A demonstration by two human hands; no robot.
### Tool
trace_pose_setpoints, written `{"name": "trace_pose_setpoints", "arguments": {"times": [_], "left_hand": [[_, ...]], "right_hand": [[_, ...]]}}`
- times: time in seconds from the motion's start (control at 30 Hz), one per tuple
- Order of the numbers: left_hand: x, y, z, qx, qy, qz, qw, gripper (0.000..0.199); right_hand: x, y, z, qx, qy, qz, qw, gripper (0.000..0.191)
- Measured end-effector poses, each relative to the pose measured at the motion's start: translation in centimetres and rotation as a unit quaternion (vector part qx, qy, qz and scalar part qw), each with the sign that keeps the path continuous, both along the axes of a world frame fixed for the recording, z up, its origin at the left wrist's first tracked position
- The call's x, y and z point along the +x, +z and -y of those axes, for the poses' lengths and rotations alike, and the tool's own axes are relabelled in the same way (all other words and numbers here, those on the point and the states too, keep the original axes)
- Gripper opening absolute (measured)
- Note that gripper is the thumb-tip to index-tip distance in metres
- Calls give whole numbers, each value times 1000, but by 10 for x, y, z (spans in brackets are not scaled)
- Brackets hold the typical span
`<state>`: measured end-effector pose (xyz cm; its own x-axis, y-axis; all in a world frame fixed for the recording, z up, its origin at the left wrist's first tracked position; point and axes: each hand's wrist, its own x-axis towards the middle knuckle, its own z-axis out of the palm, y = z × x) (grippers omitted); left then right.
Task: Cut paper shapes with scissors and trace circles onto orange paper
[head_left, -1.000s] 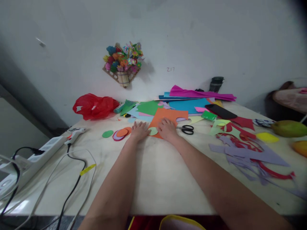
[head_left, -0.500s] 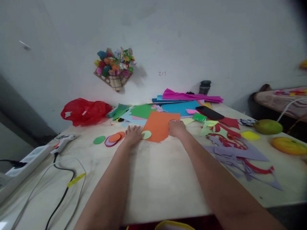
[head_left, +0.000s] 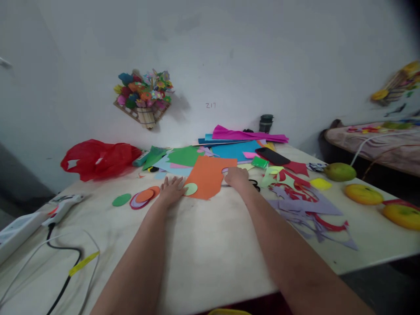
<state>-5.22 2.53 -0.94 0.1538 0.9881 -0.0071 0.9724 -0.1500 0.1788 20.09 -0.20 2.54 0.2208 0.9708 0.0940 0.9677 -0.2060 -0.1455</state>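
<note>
Centrally, I find the orange sheet (head_left: 207,176) lying on the table (head_left: 210,253), the pale green circle (head_left: 190,189) over its near left corner. Beside that circle I record the left hand (head_left: 172,190) palm down, fingers spread and clasping nothing; the right hand (head_left: 236,176) is curled at the sheet's right edge, next to the scissors (head_left: 255,185), its grip indeterminable from here. Farther out, I note overlapping discs (head_left: 144,195) leftward and lilac scraps (head_left: 306,207) rightward.

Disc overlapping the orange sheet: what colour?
Pale green; the disc shows best in the head view, beside the left hand.
</note>
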Motion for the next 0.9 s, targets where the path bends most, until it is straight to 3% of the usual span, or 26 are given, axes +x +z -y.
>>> {"name": "trace_pose_setpoints", "arguments": {"times": [0.2,0.33,0.63,0.77,0.9], "left_hand": [[1,-1,-1,20,-11,1,1000,58],[3,1,1,31,10,21,999,49],[6,4,2,23,35,29,999,42],[6,5,4,26,39,32,998,39],[4,3,3,28,38,34,998,37]], "right_hand": [[-21,-4,1,48,12,-41,998,31],[-28,-10,-2,58,-15,-126,990,31],[-29,-36,-27,100,6,-332,938,45],[-39,-30,-20,129,5,-395,909,59],[-51,-19,-8,99,22,-341,934,73]]}}
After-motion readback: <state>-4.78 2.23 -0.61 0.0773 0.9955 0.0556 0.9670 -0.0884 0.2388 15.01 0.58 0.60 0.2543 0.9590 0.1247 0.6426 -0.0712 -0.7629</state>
